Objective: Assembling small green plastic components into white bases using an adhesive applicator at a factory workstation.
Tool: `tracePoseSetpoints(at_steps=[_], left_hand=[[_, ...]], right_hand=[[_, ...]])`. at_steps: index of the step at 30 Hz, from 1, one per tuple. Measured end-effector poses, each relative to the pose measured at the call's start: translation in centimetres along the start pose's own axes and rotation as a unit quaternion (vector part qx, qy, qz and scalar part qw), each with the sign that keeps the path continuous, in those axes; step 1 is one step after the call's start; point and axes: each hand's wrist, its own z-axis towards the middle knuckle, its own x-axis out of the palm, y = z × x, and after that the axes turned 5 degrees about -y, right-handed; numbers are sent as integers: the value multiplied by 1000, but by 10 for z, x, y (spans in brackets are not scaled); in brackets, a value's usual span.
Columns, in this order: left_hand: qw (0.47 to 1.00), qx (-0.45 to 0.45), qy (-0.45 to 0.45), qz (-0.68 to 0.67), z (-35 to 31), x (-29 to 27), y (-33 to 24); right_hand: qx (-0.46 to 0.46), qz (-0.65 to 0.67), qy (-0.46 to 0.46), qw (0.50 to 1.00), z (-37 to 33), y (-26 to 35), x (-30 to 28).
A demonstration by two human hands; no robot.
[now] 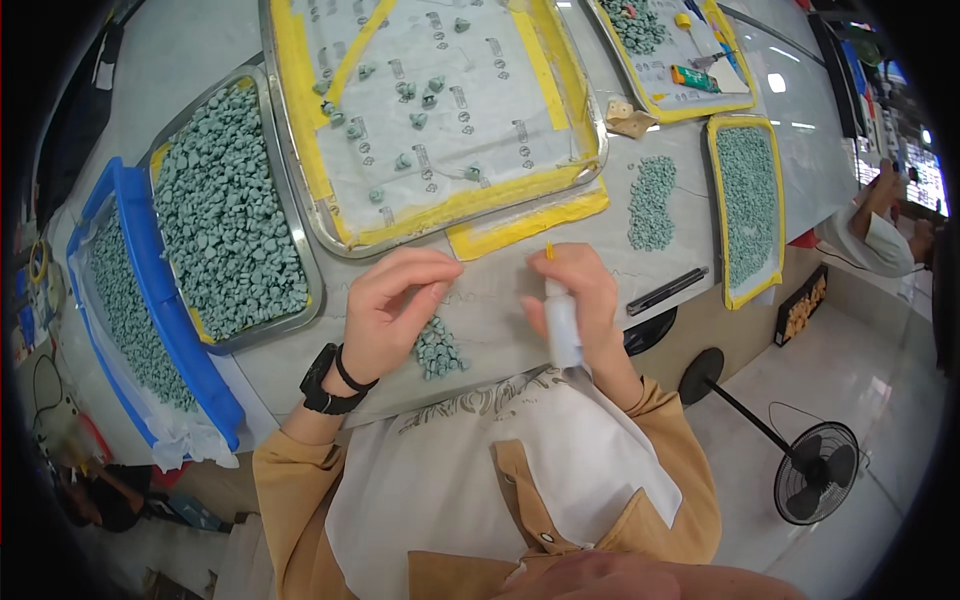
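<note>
My right hand (590,290) is wrapped round a small whitish squeeze bottle (563,330) with a yellow tip, held tip-up above the table's near edge. Opposite it, my left hand (395,295) has thumb and fingers drawn together in a pinch. Whatever lies between those fingertips is hidden or too small to make out. Just below the left fingers, a small heap of teal stone-like pieces (440,352) rests on the table. Beyond both hands lies a large metal tray (450,232) lined with printed sheet and yellow tape, with several teal pieces scattered across it.
To the left are a metal tray (306,265) and a blue bin (165,270), both full of teal pieces. At right sit a loose teal pile (652,205), a black slim tool (667,291) and a yellow-edged tray (735,298). A fan (815,472) stands on the floor.
</note>
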Motion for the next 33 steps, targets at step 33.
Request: tracePoseSetpoints(at_steps=[33], left_hand=[[999,-27,-34,27,-4,7,6]], right_hand=[[48,-215,66,973,42,-28,-27]])
